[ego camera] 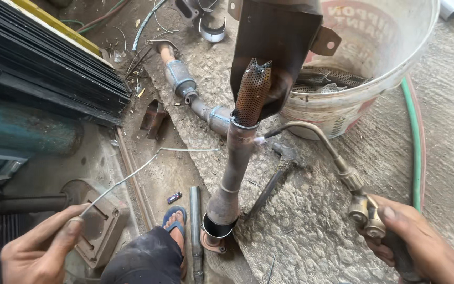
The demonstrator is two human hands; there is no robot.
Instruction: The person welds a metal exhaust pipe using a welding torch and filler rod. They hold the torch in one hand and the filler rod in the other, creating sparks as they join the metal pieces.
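Right hand point(419, 244) fingers wrapped around torch point(337, 168), tip at rusty pipe point(235, 168) joint. Left hand point(40, 247) fingers pinching filler wire point(132, 176).

The left hand point(40, 250) is near, at the bottom left; its fingers are closed in a pinch, thumb on top, and the wrist is low. The right hand point(421, 247) is at the bottom right, its fingers wrapped in a firm grip, knuckles turned up.

One head-worn camera looks steeply down, close over the upright pipe point(236, 173). The bucket point(374, 79) lies beyond the pipe, toward the frame's top.
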